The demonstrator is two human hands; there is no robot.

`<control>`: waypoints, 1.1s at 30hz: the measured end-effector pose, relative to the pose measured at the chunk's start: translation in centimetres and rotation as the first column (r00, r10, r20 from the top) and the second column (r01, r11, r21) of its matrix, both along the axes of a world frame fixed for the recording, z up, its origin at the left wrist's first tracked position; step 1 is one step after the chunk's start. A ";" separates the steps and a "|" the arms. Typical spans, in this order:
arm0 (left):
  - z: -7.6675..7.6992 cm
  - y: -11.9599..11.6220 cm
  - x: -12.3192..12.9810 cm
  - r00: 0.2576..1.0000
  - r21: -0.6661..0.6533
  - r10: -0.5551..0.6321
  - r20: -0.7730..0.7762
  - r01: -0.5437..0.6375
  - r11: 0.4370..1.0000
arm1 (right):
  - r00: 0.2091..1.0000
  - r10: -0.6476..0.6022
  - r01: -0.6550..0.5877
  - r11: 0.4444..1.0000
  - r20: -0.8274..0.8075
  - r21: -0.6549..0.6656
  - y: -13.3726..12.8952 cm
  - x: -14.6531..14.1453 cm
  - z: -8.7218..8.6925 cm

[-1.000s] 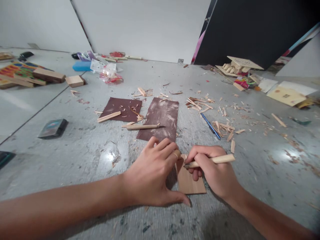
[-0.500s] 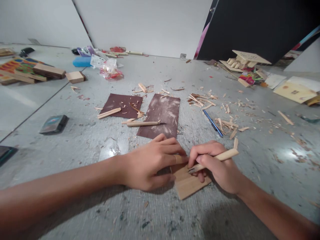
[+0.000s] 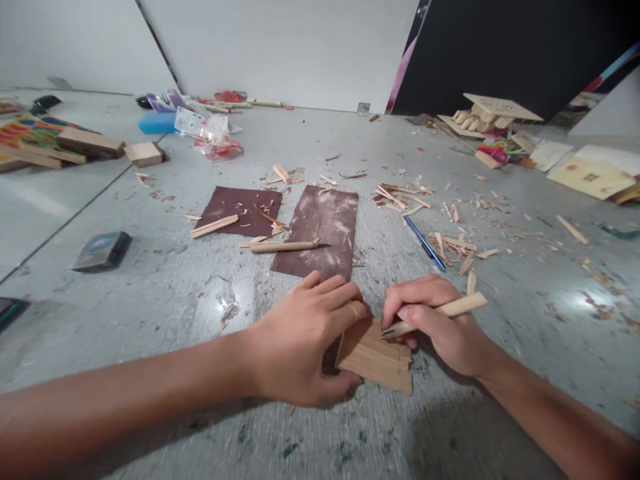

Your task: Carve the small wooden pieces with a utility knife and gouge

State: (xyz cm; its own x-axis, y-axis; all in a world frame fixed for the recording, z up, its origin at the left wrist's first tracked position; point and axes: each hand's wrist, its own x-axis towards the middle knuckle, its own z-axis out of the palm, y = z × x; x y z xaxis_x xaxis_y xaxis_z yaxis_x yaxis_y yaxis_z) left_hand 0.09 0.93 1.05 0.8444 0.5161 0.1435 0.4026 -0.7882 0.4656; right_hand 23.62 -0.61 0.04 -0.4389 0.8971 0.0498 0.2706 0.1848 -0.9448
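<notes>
A small flat wooden piece (image 3: 377,353) lies on the grey table (image 3: 320,440) at the lower middle. My left hand (image 3: 313,340) grips it at its left side, thumb on the near edge and fingers along the far edge. My right hand (image 3: 440,323) is closed around a wooden-handled carving tool (image 3: 463,305), whose dark tip touches or nearly touches the piece's upper right part. A thin wood strip (image 3: 471,282) shows behind the handle.
Two brown sandpaper sheets (image 3: 323,227) lie ahead, with a second wooden-handled tool (image 3: 285,247) across one. Right of them are a blue pen (image 3: 425,243) and wood shavings (image 3: 453,245). A dark block (image 3: 103,251) sits left; a wooden model (image 3: 495,113) stands far right.
The wooden piece has turned, its free end swinging rightward. My left thumb has moved to its near edge. The tool in my right hand has shifted slightly right and up.
</notes>
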 end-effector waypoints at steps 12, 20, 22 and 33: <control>0.0 0.8 -0.3 0.997 0.001 -0.079 0.006 0.079 0.997 | 0.991 0.117 -0.127 0.976 0.064 0.176 0.8 0.0 -0.1; -0.1 0.9 -0.5 0.995 -0.006 -0.094 0.029 0.094 0.996 | 0.986 0.142 -0.157 0.970 0.087 0.185 0.7 -0.2 0.2; -0.1 1.0 -0.5 0.995 -0.013 -0.096 0.033 0.097 0.995 | 0.984 0.156 -0.170 0.969 0.089 0.181 0.7 -0.2 0.2; 0.1 1.2 -0.4 0.992 -0.019 -0.120 0.041 0.121 0.992 | 0.986 0.148 -0.160 0.971 0.076 0.180 0.7 -0.2 0.1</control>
